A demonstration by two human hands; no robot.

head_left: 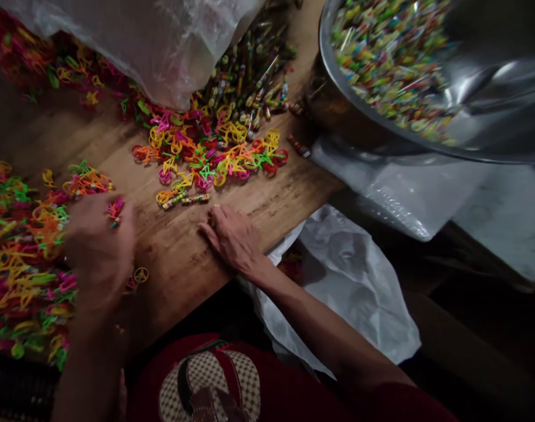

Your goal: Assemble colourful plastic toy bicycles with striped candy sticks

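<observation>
My left hand [101, 249], smeared by motion, is closed above the table at the left. A small pink plastic toy [115, 210] shows at its fingers. Beside it spreads a heap of bright plastic toy bicycles [23, 275] in yellow, orange, green and pink. My right hand [234, 237] rests on the wooden table [179, 252] near its front edge, thumb apart and fingers slightly bent, with nothing visible in it. Just beyond its fingertips lie small printed candy tubes [196, 199], at the near edge of another pile of toy bicycles [214, 152].
A big metal bowl [381, 126] of small colourful pieces stands at the upper right. Clear plastic sheeting [162, 53] covers part of the back, beside many filled tubes [245, 70]. A white plastic bag [359, 281] hangs below the table edge; flat plastic packs [403, 193] lie under the bowl.
</observation>
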